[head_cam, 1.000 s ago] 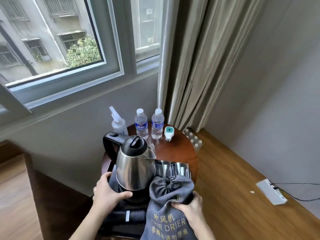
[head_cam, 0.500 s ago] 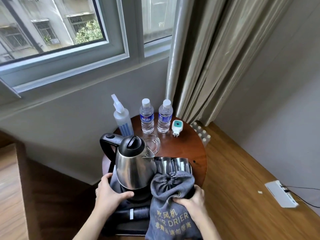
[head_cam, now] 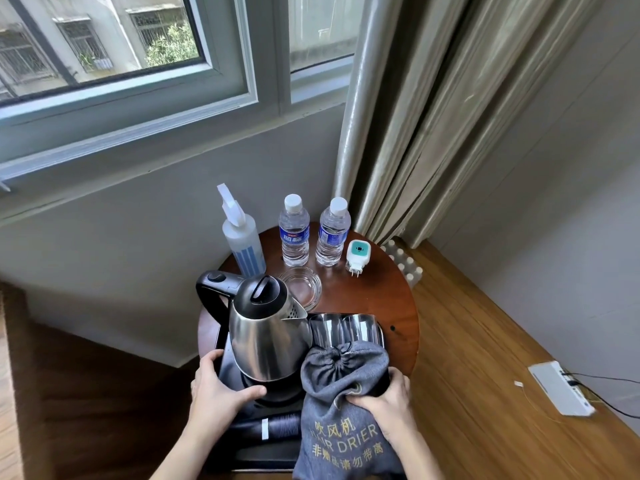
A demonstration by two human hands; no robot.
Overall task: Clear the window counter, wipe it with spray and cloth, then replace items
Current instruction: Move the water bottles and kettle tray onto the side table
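Since the earlier frames both hands have stayed on the tray while the view has tipped downward, so the window sits higher and more of the round worktop (head_cam: 391, 299) shows. That worktop is dark reddish wood, smooth and glossy, set in a corner under the window beside pale, pleated curtains (head_cam: 433, 116).

The black tray (head_cam: 221, 344) lies at the near edge of the worktop and holds the steel kettle (head_cam: 266, 337), two clear glass tumblers (head_cam: 343, 330) side by side, and a grey drawstring bag (head_cam: 343, 403) printed "HAIR DRIER" in yellow. The kettle is polished and rounded, with a black lid and looped black handle, standing upright on its dark base. The bag is soft woven cloth, gathered shut at its neck, leaning against the tumblers.

The left hand (head_cam: 214, 393) holds the tray's left rim, its grip narrow, thumb lying over the kettle base. The right hand (head_cam: 384, 396) grips the bag's cloth at the tray's right side; whether it also holds the rim beneath cannot be told.

Behind the tray stand a translucent white spray bottle (head_cam: 242, 237) with a blue-striped label and two capped water bottles (head_cam: 313, 232) filled with clear liquid. Between the bottles and the kettle lies a shallow round glass dish (head_cam: 304, 285). A small white plug-in device (head_cam: 358, 256) with a teal face lies just right of the bottles.
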